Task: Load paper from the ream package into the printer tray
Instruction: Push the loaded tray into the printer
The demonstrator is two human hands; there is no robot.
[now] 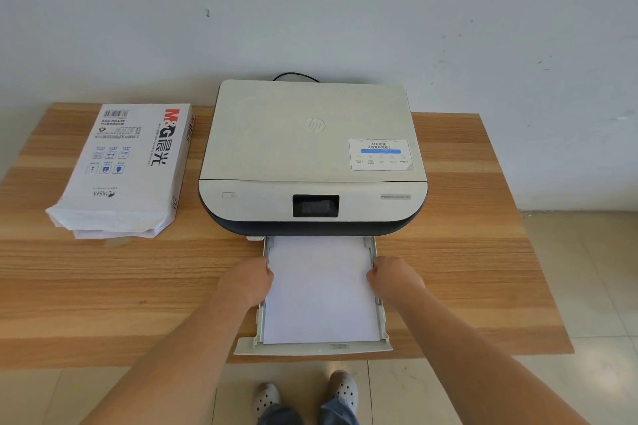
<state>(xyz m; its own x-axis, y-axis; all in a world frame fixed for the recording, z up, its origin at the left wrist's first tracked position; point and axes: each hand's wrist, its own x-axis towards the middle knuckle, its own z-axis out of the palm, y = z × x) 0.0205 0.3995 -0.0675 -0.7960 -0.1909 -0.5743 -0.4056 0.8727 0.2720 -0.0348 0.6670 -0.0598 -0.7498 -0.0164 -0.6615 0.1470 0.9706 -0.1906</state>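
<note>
Now | HP printer (312,148) | M&G ream (127,166) | both hands – left (250,281), right (393,278) – grip curled on tray (310,348) sides

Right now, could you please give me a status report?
Left hand and right hand grip tray sides. Paper lies in tray. Ream aside; nothing blocking.

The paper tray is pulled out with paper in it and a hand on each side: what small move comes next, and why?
Probably push the tray back into the printer. A white stack of paper already lies flat between its side rails, and the left hand and right hand rest at those rails, placed to slide it in.
</note>
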